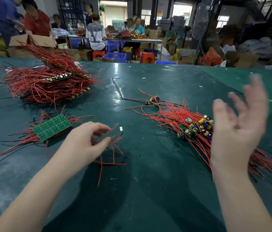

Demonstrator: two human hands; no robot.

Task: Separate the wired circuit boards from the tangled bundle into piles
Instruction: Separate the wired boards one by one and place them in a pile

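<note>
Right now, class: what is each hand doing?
Left hand: pinching red wires.
Right hand: open, raised, holding nothing.

Only 1 marking is showing clearly: large dark letters "LV" are sitting on the back of a seated person's grey T-shirt point(95, 35). Print on the cardboard boxes point(185, 59) is showing too small to read.
</note>
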